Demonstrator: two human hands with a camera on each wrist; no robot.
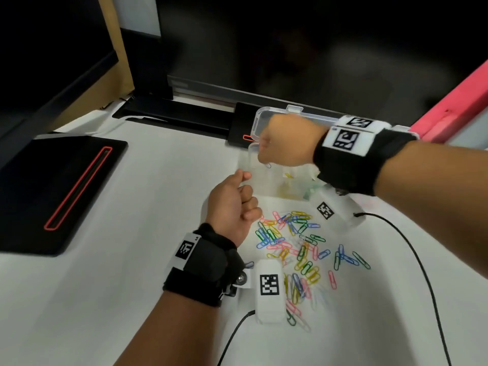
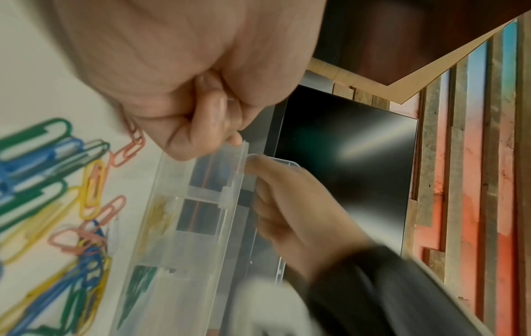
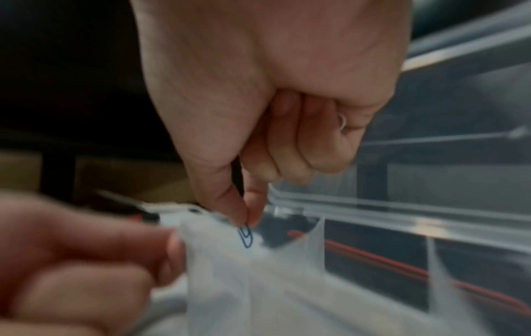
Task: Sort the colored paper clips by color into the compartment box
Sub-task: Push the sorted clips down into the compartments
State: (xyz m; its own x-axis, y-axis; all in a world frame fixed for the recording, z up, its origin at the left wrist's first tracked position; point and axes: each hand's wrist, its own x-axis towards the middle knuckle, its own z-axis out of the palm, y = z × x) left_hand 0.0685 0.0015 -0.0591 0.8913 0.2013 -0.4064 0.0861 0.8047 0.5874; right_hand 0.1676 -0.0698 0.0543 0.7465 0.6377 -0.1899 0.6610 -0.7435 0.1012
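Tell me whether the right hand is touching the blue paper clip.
Touching. The right wrist view shows the right hand pinching the blue paper clip between thumb and forefinger.

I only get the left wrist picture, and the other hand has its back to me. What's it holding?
Observer: The right hand pinches one blue paper clip between its thumb and first finger. The right wrist view shows that.
Operator: Ooh! Where's it going?
Observer: In the head view it hangs over the left end of the box, next to the section with the yellow clips.
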